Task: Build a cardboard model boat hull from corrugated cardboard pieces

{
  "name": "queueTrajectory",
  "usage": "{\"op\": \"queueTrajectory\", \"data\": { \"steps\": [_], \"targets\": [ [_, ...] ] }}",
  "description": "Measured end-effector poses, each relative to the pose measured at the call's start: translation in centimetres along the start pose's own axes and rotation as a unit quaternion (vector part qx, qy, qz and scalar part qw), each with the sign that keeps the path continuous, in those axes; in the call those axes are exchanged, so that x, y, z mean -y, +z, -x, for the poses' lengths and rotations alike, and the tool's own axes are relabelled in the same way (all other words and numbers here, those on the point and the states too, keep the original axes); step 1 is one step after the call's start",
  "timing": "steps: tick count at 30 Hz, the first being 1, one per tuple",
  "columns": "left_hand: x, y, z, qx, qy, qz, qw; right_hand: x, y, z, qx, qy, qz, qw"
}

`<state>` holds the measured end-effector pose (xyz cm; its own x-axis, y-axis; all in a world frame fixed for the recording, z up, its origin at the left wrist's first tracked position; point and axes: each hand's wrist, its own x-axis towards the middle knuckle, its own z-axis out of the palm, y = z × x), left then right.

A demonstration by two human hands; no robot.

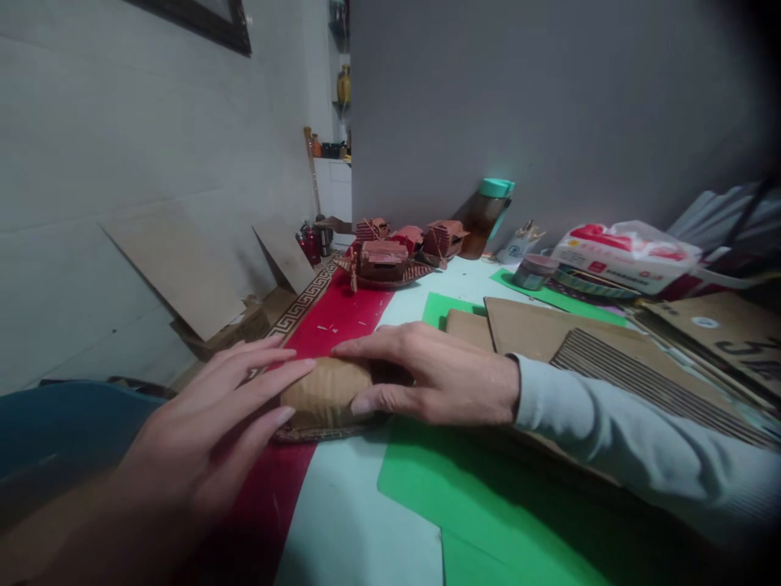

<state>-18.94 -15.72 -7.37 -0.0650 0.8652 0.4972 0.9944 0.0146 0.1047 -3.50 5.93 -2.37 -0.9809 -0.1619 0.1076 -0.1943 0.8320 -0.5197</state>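
A rounded tan cardboard piece [333, 391] with a curved top and a layered lower edge lies on the table, over the red strip and the pale surface. My left hand [225, 407] rests its fingertips on the piece's left end, fingers stretched and slightly apart. From the right, my right hand [421, 370] holds the other end between thumb and fingers, the thumb on the near side and the fingers across the far top edge.
Brown and red model boats [387, 262] stand at the back. Behind them are a bottle [485, 220] and a jar [534, 273]. Cardboard sheets [530, 325] and green mats [488, 488] lie right. A blue object [73, 431] is left.
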Motion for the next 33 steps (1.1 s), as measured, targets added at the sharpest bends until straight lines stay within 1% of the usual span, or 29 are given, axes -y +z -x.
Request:
{"op": "queueTrajectory", "data": {
  "steps": [4,6,9,12,15,21,23,27,30,33],
  "targets": [
    [-0.3,0.5,-0.3,-0.022,0.004,-0.014,1.0,-0.1,0.2,0.1,-0.008,0.016,-0.007,1.0],
    [-0.4,0.8,-0.6,-0.009,0.003,-0.033,0.999,-0.1,0.2,0.1,-0.011,0.013,-0.003,1.0],
    [-0.3,1.0,-0.8,0.008,0.044,-0.056,0.997,-0.1,0.2,0.0,-0.013,0.004,0.003,1.0],
    [-0.3,1.0,-0.8,-0.006,0.065,-0.051,0.997,-0.2,0.3,0.0,-0.021,-0.002,0.013,1.0],
    [-0.4,1.0,-0.7,-0.023,0.056,-0.039,0.997,-0.3,0.4,-0.1,-0.026,0.0,0.017,1.0],
    [-0.6,1.3,-0.8,-0.027,0.057,-0.051,0.997,-0.4,0.4,-0.1,-0.041,0.024,0.023,0.999],
    [-0.7,1.3,-0.9,-0.025,0.067,-0.063,0.995,-0.5,0.4,0.0,-0.05,0.023,0.017,0.998],
    [-0.7,1.2,-0.8,-0.008,0.046,-0.067,0.997,-0.4,0.4,0.3,-0.066,0.014,0.006,0.998],
    [-0.9,1.2,-0.7,0.003,0.049,-0.066,0.997,-0.4,0.4,0.5,-0.063,0.018,0.019,0.998],
    [-1.4,1.6,-1.1,-0.011,0.04,-0.069,0.997,-0.2,0.5,0.4,-0.05,0.039,0.034,0.997]
  ]
}}
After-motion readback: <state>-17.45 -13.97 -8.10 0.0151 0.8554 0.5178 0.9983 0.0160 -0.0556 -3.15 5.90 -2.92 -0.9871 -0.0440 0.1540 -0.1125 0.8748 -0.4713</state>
